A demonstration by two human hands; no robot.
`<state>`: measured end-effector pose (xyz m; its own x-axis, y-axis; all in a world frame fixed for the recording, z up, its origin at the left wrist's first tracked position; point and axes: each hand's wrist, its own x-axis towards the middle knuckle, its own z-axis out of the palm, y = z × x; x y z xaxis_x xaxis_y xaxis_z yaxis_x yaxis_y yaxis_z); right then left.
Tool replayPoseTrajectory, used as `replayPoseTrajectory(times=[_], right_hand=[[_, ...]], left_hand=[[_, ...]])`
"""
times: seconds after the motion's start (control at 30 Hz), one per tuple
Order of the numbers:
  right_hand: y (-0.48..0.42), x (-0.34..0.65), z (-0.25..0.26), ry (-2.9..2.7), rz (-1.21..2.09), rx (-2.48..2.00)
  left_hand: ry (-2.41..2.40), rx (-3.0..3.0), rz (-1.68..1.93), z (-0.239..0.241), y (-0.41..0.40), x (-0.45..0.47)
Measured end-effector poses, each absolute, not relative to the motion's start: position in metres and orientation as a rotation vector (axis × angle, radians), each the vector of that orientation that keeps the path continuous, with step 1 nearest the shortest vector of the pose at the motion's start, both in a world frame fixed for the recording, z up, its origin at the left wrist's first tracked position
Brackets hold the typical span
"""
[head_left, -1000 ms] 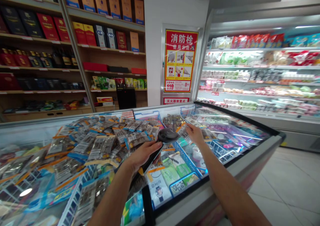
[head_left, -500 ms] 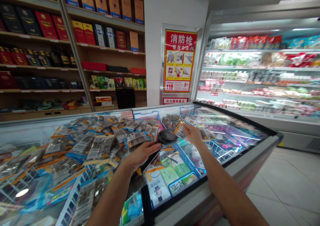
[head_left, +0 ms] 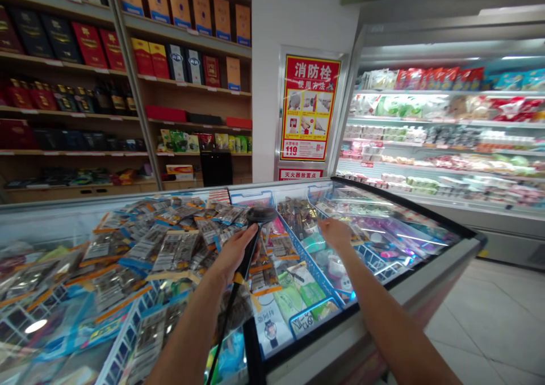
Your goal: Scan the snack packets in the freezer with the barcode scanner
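My left hand [head_left: 230, 255] is closed around the handle of a black barcode scanner [head_left: 259, 216]. The scanner head points away over the chest freezer [head_left: 430, 268], and its cable [head_left: 221, 328] hangs down past my wrist. Heaps of clear snack packets [head_left: 170, 243] with orange and blue edges lie beside and beyond that hand. My right hand [head_left: 336, 233] reaches over a blue wire basket [head_left: 317, 277] in the freezer. Its fingers are loosely stretched above small packets [head_left: 300, 212], and I see nothing in them.
Wooden shelves [head_left: 128, 90] with boxed goods and bottles line the back left wall. A red fire-hydrant poster [head_left: 310, 108] hangs on the white pillar. An open chiller [head_left: 447, 124] full of packaged food runs along the right, with tiled floor [head_left: 502, 317] in front.
My left hand has swung the scanner up and to the left, from lying slanted to pointing away. My right hand drew back slightly from the packet it was touching.
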<state>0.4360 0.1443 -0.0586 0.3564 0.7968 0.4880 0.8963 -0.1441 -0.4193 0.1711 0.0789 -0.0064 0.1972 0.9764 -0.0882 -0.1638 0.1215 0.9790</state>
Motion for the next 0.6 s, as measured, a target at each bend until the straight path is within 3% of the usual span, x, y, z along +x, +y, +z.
replayPoseTrajectory(times=[0.27, 0.37, 0.6], right_hand=[[0.139, 0.348, -0.073, -1.68, 0.239, -1.889], [0.144, 0.354, -0.077, -1.632, 0.402, -1.788], [0.157, 0.398, -0.08, -1.379, 0.426, -1.453]], left_hand=[[0.921, 1.033, 1.145, -0.012, 0.083, 0.167], [0.9, 1.019, 1.141, -0.011, 0.084, 0.167], [0.874, 1.037, 1.121, -0.005, 0.092, 0.165]])
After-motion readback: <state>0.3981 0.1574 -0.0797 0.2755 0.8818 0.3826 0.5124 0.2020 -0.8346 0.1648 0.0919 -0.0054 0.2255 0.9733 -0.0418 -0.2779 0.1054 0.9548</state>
